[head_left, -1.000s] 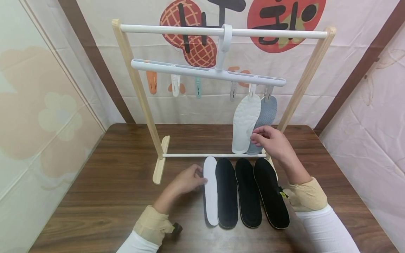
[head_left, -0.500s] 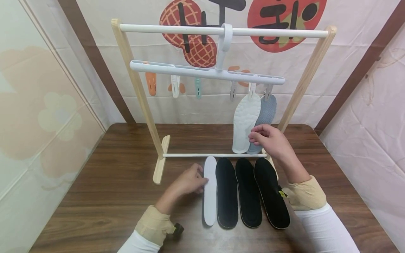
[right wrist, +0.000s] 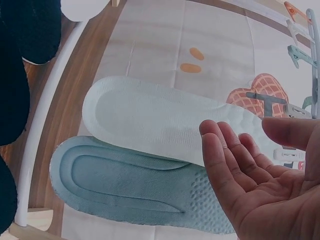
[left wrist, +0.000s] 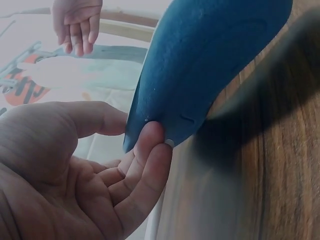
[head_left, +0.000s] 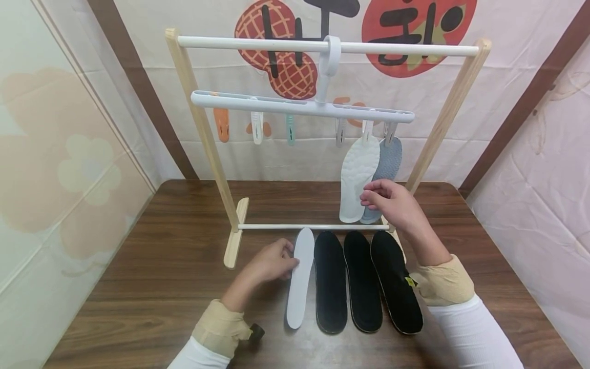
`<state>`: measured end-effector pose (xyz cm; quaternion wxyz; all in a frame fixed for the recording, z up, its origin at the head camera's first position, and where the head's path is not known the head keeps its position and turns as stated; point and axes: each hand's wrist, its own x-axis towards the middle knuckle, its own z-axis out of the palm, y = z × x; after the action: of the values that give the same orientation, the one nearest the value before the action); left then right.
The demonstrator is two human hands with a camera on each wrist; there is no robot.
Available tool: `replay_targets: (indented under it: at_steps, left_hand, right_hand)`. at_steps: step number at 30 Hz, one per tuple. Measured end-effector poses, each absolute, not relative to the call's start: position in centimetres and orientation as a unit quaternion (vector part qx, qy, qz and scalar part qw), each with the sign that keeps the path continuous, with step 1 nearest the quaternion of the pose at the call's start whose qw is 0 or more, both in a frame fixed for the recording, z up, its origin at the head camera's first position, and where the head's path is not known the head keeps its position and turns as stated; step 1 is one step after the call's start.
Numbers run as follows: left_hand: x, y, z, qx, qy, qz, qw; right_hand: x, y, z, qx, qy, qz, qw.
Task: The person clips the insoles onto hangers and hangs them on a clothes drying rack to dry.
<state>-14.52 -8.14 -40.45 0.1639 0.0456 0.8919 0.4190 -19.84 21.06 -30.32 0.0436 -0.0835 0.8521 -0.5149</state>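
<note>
My left hand (head_left: 269, 262) pinches the near-left edge of a white-topped insole (head_left: 300, 287) between thumb and fingers. In the left wrist view the insole's blue underside (left wrist: 215, 55) faces the camera, tilted, with its shadow on the wood. My right hand (head_left: 394, 202) is held up in front of two hanging insoles, fingers loosely bent, nothing between them. One of these is a white insole (right wrist: 145, 110); the other, partly behind it, is a grey-blue insole (right wrist: 130, 185). Clothespins hold both by the upper end. Right of the white-topped insole lie three black insoles (head_left: 330, 282) side by side.
A wooden rack with a white top rod (head_left: 258, 44) stands on the brown table (head_left: 175, 287). From it hangs a pale clip hanger (head_left: 258, 104), slightly tilted, with several clothespins, including an orange clothespin (head_left: 222, 125). The rack's low white bar (head_left: 286, 226) runs behind the insoles.
My left hand has shifted the white-topped insole slightly left, its near end swinging away from the black insoles. The right hand has barely moved, and the hanger has tilted slightly less.
</note>
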Motion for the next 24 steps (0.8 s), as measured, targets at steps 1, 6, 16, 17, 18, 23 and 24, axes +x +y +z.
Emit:
replay_targets:
  at_steps: [1,6,16,17,18,23,24]
  left_hand:
    - [-14.5,-8.2,-40.4,0.047,0.893,0.417,0.162]
    - [-14.5,-8.5,-40.1,0.047,0.899,0.407,0.158]
    - [-14.8,-8.8,-39.8,0.046,0.898,0.409,0.155]
    - [-14.8,-8.8,-39.7,0.047,0.898,0.409,0.154]
    - [-14.8,-8.8,-39.7,0.047,0.899,0.408,0.153]
    - [-15.0,-8.9,-39.3,0.049,0.904,0.4,0.144]
    - [-15.0,-8.9,-39.2,0.05,0.905,0.398,0.141]
  right_hand:
    - [-19.8,21.0,-30.3,-0.084,0.852,-0.515,0.043]
    - [-19.9,20.8,-30.1,-0.082,0.855,-0.511,0.042]
    - [-19.9,20.3,-29.5,-0.084,0.86,-0.502,0.039]
    - [-19.9,20.2,-29.3,-0.086,0.86,-0.501,0.039]
    - [-19.9,20.1,-29.2,-0.087,0.86,-0.501,0.038]
    - [-19.8,19.8,-28.6,-0.091,0.861,-0.5,0.038]
    - [-19.9,19.8,-28.6,-0.092,0.86,-0.5,0.039]
